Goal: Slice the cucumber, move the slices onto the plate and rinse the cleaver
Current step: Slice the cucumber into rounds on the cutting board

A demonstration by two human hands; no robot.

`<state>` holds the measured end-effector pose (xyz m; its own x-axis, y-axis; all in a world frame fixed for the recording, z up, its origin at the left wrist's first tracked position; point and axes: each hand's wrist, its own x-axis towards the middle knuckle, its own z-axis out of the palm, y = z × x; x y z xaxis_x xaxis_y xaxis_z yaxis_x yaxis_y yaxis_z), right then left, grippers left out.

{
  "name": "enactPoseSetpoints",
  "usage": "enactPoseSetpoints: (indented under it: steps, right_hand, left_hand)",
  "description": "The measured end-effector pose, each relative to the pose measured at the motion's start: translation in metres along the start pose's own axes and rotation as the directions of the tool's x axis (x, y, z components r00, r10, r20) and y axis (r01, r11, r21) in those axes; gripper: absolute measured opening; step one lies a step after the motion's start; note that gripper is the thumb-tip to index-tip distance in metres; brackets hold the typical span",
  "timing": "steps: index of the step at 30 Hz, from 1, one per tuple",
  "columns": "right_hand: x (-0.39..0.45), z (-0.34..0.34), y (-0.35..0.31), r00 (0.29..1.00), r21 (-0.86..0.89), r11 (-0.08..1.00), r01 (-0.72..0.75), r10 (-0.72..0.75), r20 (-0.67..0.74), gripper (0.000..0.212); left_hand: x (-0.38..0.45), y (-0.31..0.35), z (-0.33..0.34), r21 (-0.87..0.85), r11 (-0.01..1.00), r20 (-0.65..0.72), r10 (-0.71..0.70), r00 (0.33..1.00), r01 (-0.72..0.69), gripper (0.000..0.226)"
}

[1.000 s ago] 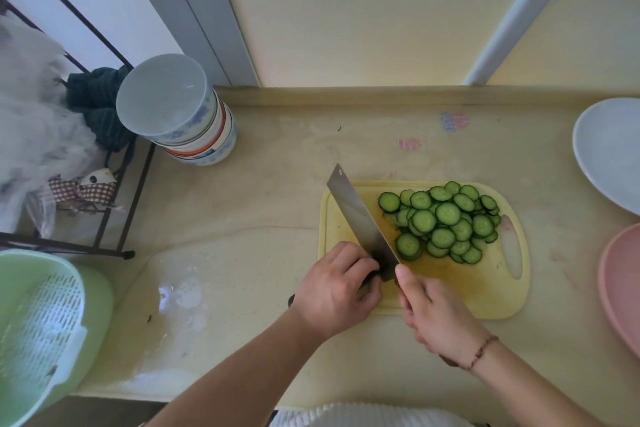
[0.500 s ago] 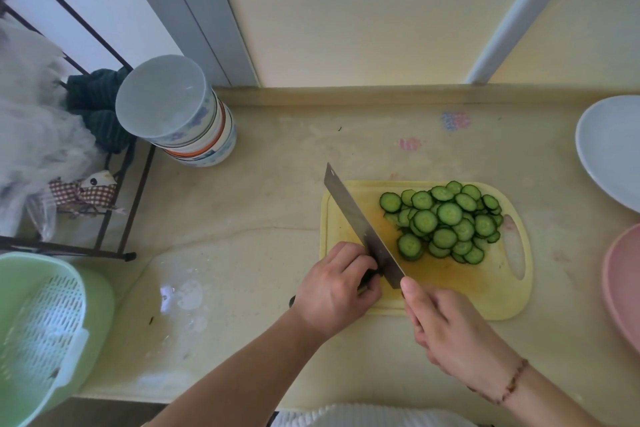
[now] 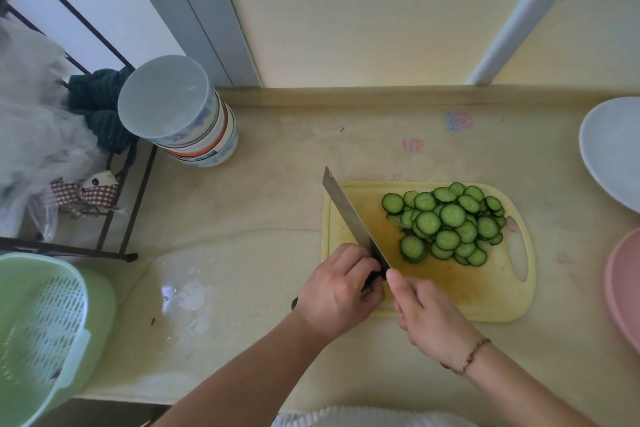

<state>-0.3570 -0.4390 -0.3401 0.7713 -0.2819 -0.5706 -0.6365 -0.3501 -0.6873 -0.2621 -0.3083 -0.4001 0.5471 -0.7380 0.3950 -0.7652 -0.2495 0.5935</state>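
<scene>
On a pale stone counter (image 3: 263,204) below a cream wall, the left hand (image 3: 337,291) grips the cleaver (image 3: 349,215), right hand (image 3: 426,315) loose.

**Surfaces and finishes**

The cleaver (image 3: 353,217) had a dull grey metal blade. The cutting board (image 3: 450,291) looked like matt yellow plastic, stained brownish. The cucumber slices (image 3: 446,224) were moist and glossy. The countertop (image 3: 259,218) was smooth and cream, the colander (image 3: 45,333) perforated green plastic.

stacked bowls (image 3: 180,111), green colander (image 3: 45,326)
</scene>
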Motion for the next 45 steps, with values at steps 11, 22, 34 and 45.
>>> enactPoseSetpoints:
  steps: [11,22,34,45]
  right_hand:
    - [-0.015,-0.015,-0.010,0.997,0.136,0.988,-0.075,0.072,0.027,0.056]
    - [-0.028,-0.016,-0.016,1.000,0.081,0.997,-0.010,0.008,0.020,0.056]
    - [0.000,0.000,-0.006,0.998,0.088,0.994,-0.060,0.058,0.032,0.056]
    - [-0.020,-0.012,-0.013,0.994,0.168,0.981,-0.098,0.090,0.055,0.055]
  left_hand:
    - [0.002,0.001,-0.003,0.023,1.000,-0.001,-0.010,1.000,0.010,0.004]
    - [0.001,0.000,-0.001,0.042,0.999,0.008,-0.023,1.000,0.023,0.010]
    - [0.001,0.001,-0.001,0.039,0.999,0.001,-0.026,1.000,0.026,0.013]
    - [0.002,0.003,-0.004,0.029,0.996,0.002,-0.082,0.997,0.082,0.012]
